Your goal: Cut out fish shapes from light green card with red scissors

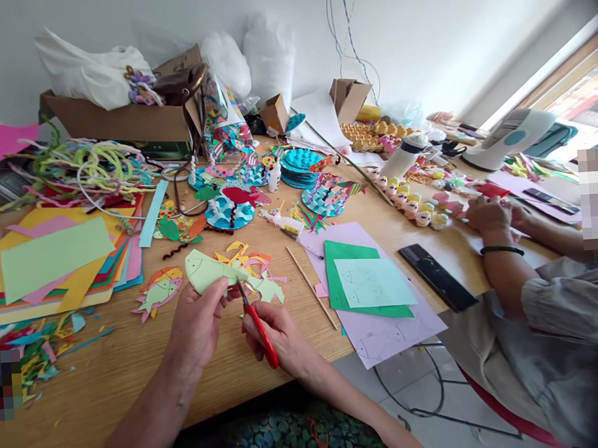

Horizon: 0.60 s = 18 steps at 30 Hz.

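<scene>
My left hand (197, 321) pinches a light green paper fish shape (203, 268) with drawn lines on it. In my right hand (281, 334) are red-handled scissors (260, 332), their blades at the tail end of the green paper. Behind the blades lie yellow, orange and pink paper scraps (260, 259). Cut paper fish (161, 292) rest on the table left of my left hand. A thin wooden stick (311, 286) lies to the right, beside purple sheets (389, 337), a green sheet (336, 276) and a pale sheet with drawn fish (372, 282).
Coloured paper sheets (58, 251) and pipe cleaners (90, 170) cover the left side. Decorated blue discs (229, 212) and a glue bottle (289, 225) stand behind my hands. A black phone (437, 277) lies on the right, near another person's hands (490, 214) and small figures (410, 202).
</scene>
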Each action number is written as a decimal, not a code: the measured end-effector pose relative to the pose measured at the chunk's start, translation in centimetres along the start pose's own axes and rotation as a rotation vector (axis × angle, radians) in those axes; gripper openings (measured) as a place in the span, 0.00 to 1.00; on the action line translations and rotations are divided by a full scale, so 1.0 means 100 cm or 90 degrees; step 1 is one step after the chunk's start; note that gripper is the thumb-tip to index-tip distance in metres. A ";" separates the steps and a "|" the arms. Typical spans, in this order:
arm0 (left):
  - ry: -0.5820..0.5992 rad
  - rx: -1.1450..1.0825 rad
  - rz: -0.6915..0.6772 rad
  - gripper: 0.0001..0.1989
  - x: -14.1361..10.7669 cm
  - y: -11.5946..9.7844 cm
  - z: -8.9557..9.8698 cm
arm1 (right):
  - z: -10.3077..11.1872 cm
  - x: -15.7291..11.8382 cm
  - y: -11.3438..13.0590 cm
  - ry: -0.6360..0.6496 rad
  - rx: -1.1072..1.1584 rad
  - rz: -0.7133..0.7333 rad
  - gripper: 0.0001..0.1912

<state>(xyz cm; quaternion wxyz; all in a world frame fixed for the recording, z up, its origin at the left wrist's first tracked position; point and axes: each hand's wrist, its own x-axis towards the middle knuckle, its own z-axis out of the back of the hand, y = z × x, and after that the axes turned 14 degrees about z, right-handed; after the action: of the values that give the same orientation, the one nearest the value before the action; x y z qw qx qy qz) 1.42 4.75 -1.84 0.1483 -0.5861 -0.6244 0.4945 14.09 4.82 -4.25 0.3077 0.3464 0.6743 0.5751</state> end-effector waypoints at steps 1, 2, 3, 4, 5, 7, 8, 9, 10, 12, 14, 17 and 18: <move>0.001 -0.012 0.000 0.06 0.000 0.001 -0.001 | 0.000 0.000 0.000 0.001 0.004 0.003 0.15; -0.001 -0.025 0.000 0.06 -0.001 0.001 -0.002 | 0.001 0.000 0.000 0.001 0.009 0.006 0.14; -0.003 -0.035 0.000 0.06 -0.001 0.002 -0.003 | 0.001 0.000 0.000 0.000 0.014 0.011 0.14; -0.005 -0.044 0.001 0.06 -0.002 0.002 -0.004 | 0.001 0.000 0.000 -0.001 0.019 0.016 0.14; -0.005 -0.048 0.003 0.06 -0.002 0.002 -0.005 | 0.001 0.000 0.000 -0.004 0.022 0.020 0.14; -0.007 -0.050 0.008 0.06 -0.002 0.003 -0.006 | 0.001 0.001 0.001 -0.006 0.021 0.022 0.14; -0.009 -0.050 0.010 0.06 -0.002 0.003 -0.006 | 0.001 0.001 0.001 -0.007 0.020 0.021 0.14; -0.011 -0.049 0.011 0.06 -0.002 0.003 -0.006 | 0.001 0.001 0.000 -0.008 0.018 0.019 0.15; -0.013 -0.048 0.012 0.06 -0.002 0.003 -0.006 | 0.001 0.001 0.000 -0.009 0.017 0.019 0.15; -0.015 -0.046 0.013 0.06 -0.003 0.003 -0.006 | 0.001 0.001 0.000 -0.009 0.015 0.023 0.16; -0.015 -0.044 0.014 0.06 -0.003 0.003 -0.005 | 0.001 0.001 -0.001 -0.006 0.011 0.028 0.18; -0.014 -0.048 0.016 0.06 -0.003 0.004 -0.005 | 0.002 0.001 0.000 -0.005 0.002 0.026 0.18; -0.014 -0.050 0.018 0.06 -0.003 0.004 -0.006 | 0.002 0.001 0.001 -0.004 0.001 0.025 0.18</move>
<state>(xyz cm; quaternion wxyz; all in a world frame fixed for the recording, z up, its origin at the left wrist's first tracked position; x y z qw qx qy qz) 2.15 4.65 -1.73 0.1112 -0.5946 -0.6367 0.4783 14.18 4.99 -4.21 0.2979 0.3617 0.6668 0.5794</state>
